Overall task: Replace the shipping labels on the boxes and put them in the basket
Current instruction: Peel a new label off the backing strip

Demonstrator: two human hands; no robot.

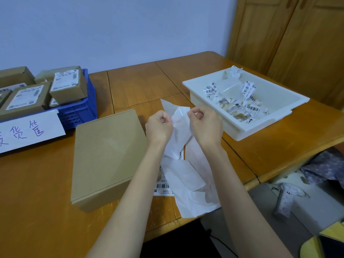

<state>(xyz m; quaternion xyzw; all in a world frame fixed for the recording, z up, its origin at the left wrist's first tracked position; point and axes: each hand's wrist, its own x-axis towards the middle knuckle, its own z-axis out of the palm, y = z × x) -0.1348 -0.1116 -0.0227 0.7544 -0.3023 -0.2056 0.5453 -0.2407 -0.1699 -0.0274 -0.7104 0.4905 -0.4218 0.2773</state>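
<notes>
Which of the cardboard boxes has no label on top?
The large flat brown cardboard box lying alone on the wooden table; its top is bare, while the smaller boxes in the blue plastic basket carry white labels.

A wooden worktop (145, 82) is carrying a plain cardboard box (108, 155), a blue basket (80, 110), a white tray (247, 127) and loose label sheets (188, 183), apparently backing paper.

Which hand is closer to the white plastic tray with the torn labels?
Right. The right hand sits just beside the white plastic tray; the left hand is farther, nearer the plain cardboard box.
</notes>
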